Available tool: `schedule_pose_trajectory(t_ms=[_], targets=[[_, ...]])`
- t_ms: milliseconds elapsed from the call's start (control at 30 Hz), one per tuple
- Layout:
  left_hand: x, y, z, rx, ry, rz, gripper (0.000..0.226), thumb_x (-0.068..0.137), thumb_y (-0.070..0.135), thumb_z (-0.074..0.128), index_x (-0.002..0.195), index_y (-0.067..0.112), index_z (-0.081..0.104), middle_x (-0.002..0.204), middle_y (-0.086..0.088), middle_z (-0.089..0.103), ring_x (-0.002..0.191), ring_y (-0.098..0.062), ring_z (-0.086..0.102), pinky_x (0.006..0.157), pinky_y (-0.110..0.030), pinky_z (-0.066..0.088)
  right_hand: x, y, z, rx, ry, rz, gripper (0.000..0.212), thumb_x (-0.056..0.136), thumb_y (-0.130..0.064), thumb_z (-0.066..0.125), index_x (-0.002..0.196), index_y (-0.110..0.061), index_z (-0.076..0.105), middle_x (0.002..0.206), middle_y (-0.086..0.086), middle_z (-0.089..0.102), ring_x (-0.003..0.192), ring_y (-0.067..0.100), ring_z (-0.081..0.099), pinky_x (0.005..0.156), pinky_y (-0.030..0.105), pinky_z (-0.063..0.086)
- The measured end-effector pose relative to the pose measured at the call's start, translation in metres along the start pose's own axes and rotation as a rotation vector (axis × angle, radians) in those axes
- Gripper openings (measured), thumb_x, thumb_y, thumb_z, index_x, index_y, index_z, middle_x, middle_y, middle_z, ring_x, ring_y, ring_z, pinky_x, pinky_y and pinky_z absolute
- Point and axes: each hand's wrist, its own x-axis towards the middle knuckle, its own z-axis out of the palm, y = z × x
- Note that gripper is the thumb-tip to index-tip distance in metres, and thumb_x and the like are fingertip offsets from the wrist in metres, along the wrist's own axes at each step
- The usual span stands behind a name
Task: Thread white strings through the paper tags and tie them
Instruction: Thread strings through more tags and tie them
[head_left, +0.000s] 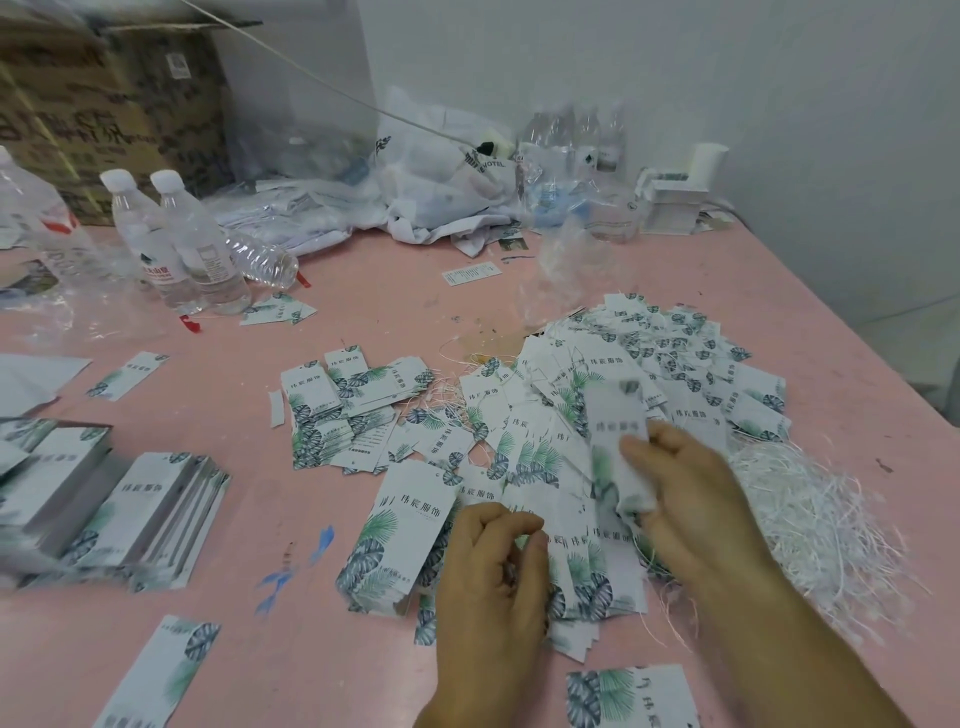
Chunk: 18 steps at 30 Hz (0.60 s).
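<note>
On the pink table (363, 291), the right hand (691, 499) holds a paper tag (615, 441) upright, thumb and fingers curled round its lower half; the tag is blurred, so its print is hard to read. The left hand (493, 566) sits near and to the left of it, fingers curled inward over the loose tags beneath; it may be pinching something small, but I cannot tell what, if anything, it holds. Just under the left hand lies a neat stack of tags (395, 545) with green and dark leaf print. A big loose heap of tags (675, 358), many with thin white string already showing among them, spreads across the table on the far side of the hands. To the right of the right hand lies a tangled bundle of white strings (810, 509), touching the edge of the heap. More stacked tags (145, 519) lie at the left, with a single tag (161, 670) at the near left edge. At the far left stand two capped water bottles (182, 244) side by side, in front of a cardboard box (104, 104). Crumpled white plastic bags (436, 182) lie against the far wall.
</note>
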Motion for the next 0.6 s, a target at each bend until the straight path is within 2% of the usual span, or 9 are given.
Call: schedule_pose_trajectory(t_ms=[67,133,233,300,367,433,500,533,600], targets=[[0.000,-0.001,0.000,0.019,-0.009,-0.032,0.011,0.088,0.015,0.066,0.092,0.025,0.069,0.098,0.024,0.051,0.083,0.000,0.057,0.069,-0.002,0.039,0.027,-0.023,0.003,-0.163,0.068,-0.128,0.016,0.092,-0.010,0.059,0.096,-0.018,0.072,0.094,0.002,0.075,0.090,0.023,0.071,0.082,0.048,0.057],[0.000,-0.001,-0.001,0.038,-0.025,-0.063,0.016,0.089,0.008,0.069,0.092,0.024,0.070,0.097,0.023,0.051,0.084,0.000,0.057,0.068,-0.001,0.038,0.051,-0.040,0.009,-0.319,0.100,-0.223,0.023,0.095,-0.009,0.054,0.114,-0.012,0.067,0.093,0.001,0.074,0.094,0.027,0.069,0.084,0.047,0.057],[0.001,-0.004,-0.002,0.093,-0.059,-0.073,0.018,0.088,0.005,0.071,0.094,0.021,0.070,0.098,0.020,0.052,0.088,0.003,0.055,0.070,0.001,0.036,0.075,-0.044,0.009,-0.841,0.165,-0.303,0.038,0.100,-0.014,0.045,0.137,-0.006,0.046,0.136,0.014,0.054,0.113,0.031,0.057,0.095,0.041,0.046],[0.000,-0.007,-0.002,0.145,-0.102,-0.064,0.013,0.088,0.011,0.071,0.098,0.020,0.071,0.099,0.020,0.052,0.094,0.006,0.052,0.075,0.001,0.035,0.067,-0.037,0.006,-0.934,0.181,-0.362,0.044,0.101,-0.016,0.044,0.145,-0.015,0.037,0.149,0.006,0.039,0.126,0.023,0.047,0.099,0.034,0.038],[0.000,-0.010,-0.002,0.207,-0.154,-0.054,0.017,0.088,0.020,0.071,0.105,0.021,0.070,0.102,0.017,0.052,0.099,0.005,0.047,0.080,-0.002,0.034,0.044,-0.023,0.001,-0.890,0.173,-0.443,0.040,0.100,-0.019,0.048,0.139,-0.023,0.044,0.139,-0.004,0.047,0.116,0.012,0.053,0.091,0.026,0.041],[-0.001,-0.013,-0.001,0.250,-0.193,-0.052,0.025,0.087,0.025,0.071,0.111,0.023,0.067,0.107,0.014,0.052,0.103,0.001,0.044,0.084,-0.006,0.032,0.015,-0.006,-0.007,-0.867,0.103,-0.449,0.027,0.097,-0.025,0.054,0.123,-0.034,0.057,0.110,-0.020,0.061,0.091,-0.005,0.059,0.076,0.017,0.049],[-0.002,-0.015,0.000,0.283,-0.216,-0.041,0.030,0.086,0.027,0.070,0.115,0.023,0.065,0.111,0.013,0.050,0.105,-0.001,0.039,0.087,-0.006,0.030,-0.015,0.013,-0.014,-0.898,0.016,-0.384,0.017,0.093,-0.031,0.060,0.105,-0.042,0.063,0.088,-0.025,0.064,0.079,-0.009,0.061,0.065,0.012,0.050],[-0.002,-0.016,0.000,0.297,-0.219,-0.033,0.031,0.086,0.028,0.070,0.116,0.023,0.064,0.113,0.013,0.049,0.105,0.000,0.037,0.088,-0.006,0.029,-0.026,0.023,-0.016,-0.965,-0.013,-0.358,0.016,0.091,-0.036,0.060,0.105,-0.041,0.064,0.086,-0.025,0.063,0.078,-0.008,0.060,0.067,0.015,0.051],[-0.004,-0.017,0.001,0.310,-0.221,-0.028,0.035,0.085,0.031,0.070,0.118,0.024,0.062,0.116,0.014,0.047,0.107,0.002,0.035,0.091,-0.009,0.031,-0.038,0.039,-0.017,-1.267,-0.040,-0.366,0.036,0.088,-0.054,0.054,0.118,-0.033,0.059,0.093,-0.022,0.053,0.081,-0.004,0.053,0.067,0.020,0.045]])
